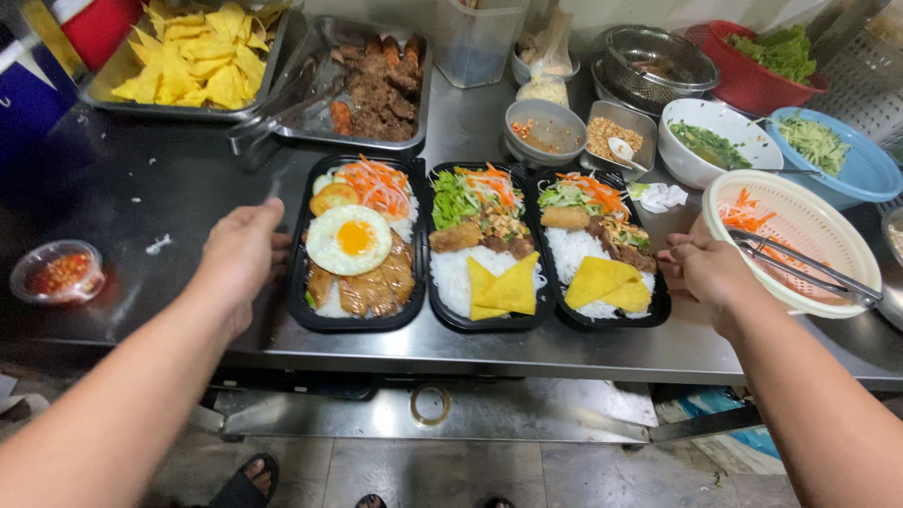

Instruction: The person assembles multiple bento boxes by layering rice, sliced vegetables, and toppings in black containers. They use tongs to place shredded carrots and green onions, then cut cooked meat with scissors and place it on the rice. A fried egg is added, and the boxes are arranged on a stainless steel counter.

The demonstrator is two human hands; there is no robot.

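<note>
Three black meal trays stand side by side on a steel counter (169,188). The left tray (303,310) holds rice, grilled meat, a fried egg and shredded carrot. The middle tray (440,315) and the right tray (658,306) hold noodles, greens, meat and yellow folded wafers. My left hand (240,254) rests against the left tray's outer edge, fingers curled. My right hand (701,268) touches the right tray's outer edge, fingers bent. Neither hand holds anything that I can see.
A white strainer basket (828,240) with carrot shreds and metal tongs sits right of my right hand. Behind are metal pans of yellow wafers (202,56) and grilled meat (376,85), bowls of toppings, herbs and greens. A lidded sauce cup (56,273) stands at left.
</note>
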